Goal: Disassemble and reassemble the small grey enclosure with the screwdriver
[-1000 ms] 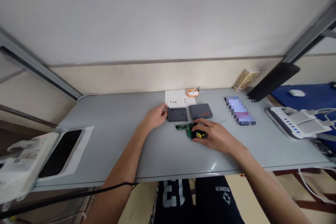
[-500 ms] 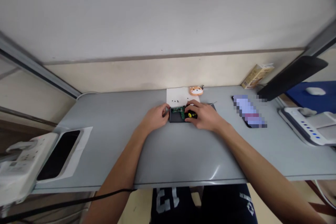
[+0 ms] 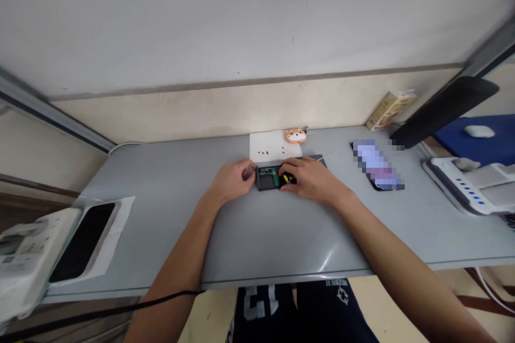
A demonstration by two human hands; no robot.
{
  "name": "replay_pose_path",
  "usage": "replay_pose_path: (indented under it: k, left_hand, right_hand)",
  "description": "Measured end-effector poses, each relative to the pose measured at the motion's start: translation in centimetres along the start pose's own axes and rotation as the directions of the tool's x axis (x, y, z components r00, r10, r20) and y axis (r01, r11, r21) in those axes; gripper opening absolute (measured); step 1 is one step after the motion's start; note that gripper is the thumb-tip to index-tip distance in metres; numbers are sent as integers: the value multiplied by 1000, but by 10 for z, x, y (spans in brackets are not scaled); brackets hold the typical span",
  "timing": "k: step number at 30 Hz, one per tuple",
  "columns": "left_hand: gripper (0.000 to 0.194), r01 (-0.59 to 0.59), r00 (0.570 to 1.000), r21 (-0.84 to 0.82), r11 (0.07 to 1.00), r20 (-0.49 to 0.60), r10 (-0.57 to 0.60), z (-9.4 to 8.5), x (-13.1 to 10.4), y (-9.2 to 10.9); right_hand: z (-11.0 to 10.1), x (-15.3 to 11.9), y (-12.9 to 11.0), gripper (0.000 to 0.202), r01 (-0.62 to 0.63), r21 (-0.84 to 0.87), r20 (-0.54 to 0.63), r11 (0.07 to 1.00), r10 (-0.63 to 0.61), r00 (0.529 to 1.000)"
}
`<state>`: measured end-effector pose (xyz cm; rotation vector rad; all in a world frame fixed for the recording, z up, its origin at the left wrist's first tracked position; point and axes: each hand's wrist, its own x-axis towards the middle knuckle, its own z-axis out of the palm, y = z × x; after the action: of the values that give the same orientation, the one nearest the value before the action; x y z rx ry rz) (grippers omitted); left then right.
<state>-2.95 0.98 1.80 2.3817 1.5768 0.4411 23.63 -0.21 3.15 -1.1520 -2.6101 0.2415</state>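
Observation:
A dark, open device housing lies on the desk between my hands, with a green circuit board showing inside. At its left end, the thumb and fingers of my left hand are closed on the edge. My right hand covers much of the right half, fingers curled over a black part with yellow marks. Whether that part is loose or fixed in the housing I cannot tell. Just behind, white paper carries several tiny dark pieces, possibly screws. Past my right knuckles a thin rod sticks out.
An orange animal-face case sits on the paper's back corner. To the right lie a lit phone, a small box, a black cylinder and a charging station. A dark phone and a white power strip are left.
The view has shifted slightly. Both hands stay at the housing; my right fingers have changed position a little over the black and yellow part, and more of the board shows.

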Motion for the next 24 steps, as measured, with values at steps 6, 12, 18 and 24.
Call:
replay_pose_path:
  k: [6, 12, 18, 24]
  left_hand:
    - [15, -81, 973, -2, 997, -215, 78, 2, -1, 12]
    - [47, -230, 971, -83, 970, -84, 223, 24, -1, 38]
    - [60, -220, 975, -117, 968, -35, 217, 36, 2, 39]
    - [64, -202, 979, -130, 971, -33, 200, 36, 3, 36]
  right_hand:
    - [-20, -3, -6, 23, -53, 344, -417, 937, 203, 886]
    - [-31, -4, -1, 43, -100, 645, -644, 757, 610, 462]
    - [-17, 5, 7, 39, -192, 769, -450, 610, 729, 515]
    - [-6, 8, 2, 44, -311, 673, -340, 671, 654, 676]
